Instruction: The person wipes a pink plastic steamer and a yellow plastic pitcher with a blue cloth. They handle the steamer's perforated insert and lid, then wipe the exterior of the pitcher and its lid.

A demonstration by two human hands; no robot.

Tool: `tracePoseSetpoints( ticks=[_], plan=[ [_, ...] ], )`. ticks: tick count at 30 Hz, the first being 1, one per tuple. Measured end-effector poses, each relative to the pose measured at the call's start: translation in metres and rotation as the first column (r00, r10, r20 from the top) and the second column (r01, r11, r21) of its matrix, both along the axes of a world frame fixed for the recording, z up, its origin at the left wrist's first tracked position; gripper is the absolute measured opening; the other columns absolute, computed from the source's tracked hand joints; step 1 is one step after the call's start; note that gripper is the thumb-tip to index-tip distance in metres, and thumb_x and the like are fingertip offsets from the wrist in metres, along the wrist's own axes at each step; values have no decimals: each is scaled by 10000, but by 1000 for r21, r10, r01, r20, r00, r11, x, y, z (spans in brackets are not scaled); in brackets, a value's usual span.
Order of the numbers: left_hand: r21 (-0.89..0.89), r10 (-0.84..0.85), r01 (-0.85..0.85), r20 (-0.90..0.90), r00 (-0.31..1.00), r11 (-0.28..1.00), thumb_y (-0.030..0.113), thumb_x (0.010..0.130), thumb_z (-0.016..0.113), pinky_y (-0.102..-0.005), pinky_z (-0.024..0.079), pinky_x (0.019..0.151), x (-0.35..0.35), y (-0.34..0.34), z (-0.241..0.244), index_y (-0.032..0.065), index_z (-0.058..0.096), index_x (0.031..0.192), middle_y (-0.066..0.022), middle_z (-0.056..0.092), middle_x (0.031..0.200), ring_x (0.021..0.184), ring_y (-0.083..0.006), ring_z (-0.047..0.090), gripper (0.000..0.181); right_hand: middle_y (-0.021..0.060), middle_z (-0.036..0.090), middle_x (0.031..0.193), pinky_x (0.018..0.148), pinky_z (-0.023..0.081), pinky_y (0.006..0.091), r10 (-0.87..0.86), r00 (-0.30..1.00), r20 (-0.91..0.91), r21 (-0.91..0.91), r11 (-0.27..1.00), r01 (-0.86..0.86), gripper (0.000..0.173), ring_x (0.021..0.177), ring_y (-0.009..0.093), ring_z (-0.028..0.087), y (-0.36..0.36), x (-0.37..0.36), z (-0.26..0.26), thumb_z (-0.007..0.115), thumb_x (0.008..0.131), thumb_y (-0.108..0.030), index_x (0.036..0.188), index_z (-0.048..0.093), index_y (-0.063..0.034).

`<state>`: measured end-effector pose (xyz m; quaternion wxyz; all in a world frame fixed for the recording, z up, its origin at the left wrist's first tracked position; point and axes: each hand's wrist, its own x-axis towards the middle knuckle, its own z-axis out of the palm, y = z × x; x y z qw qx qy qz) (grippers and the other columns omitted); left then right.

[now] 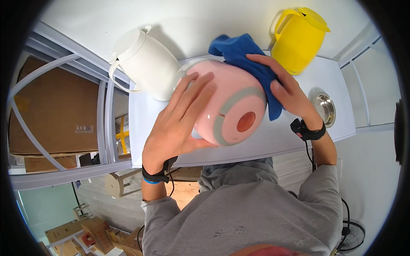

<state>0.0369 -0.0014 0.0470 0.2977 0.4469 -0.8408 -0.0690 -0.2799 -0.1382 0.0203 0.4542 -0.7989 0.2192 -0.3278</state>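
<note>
A pink jug [230, 80] with grey bands lies tilted above the white table [256, 144], its base with a red disc facing down towards me. My left hand [179, 121] grips its near left side, fingers spread over the body and thumb underneath. With my right hand [285, 86] I hold a blue cloth [243, 51] against the jug's right side. A white jug [147, 64] with a handle stands to the left of the pink one, and a yellow jug [298, 41] stands behind my right hand.
A round shiny metal bowl [325, 108] sits at the table's right, close to my right wrist. White walls and a metal-framed partition [105, 128] border the table. Beyond the partition is a large cardboard box [57, 105]. A wooden stool [117, 185] stands below left.
</note>
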Motion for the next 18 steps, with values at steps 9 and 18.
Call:
tracePoseSetpoints(
  ticks=[9, 18],
  plan=[
    [-35, -205, 217, 212, 956, 975, 403, 654, 955, -607, 486, 1285, -20, -10, -18, 129, 686, 1599, -139, 578, 1691, 1599, -475, 482, 1019, 265, 591, 1609, 1210, 483, 554, 54, 977, -204, -469, 871, -146, 608, 1410, 509, 620, 11, 12, 27, 671, 1069, -454, 1564, 666, -101],
    [95, -13, 26, -135, 991, 995, 296, 594, 1051, -711, 363, 1339, -2, -10, -32, 173, 634, 1629, -223, 408, 1804, 1665, -566, 341, 1122, 208, 550, 1672, 1307, 367, 446, -89, 931, -354, -129, 991, 46, 570, 1561, 382, 500, 3, -8, 1, 525, 1192, -382, 1689, 522, -103]
  ],
)
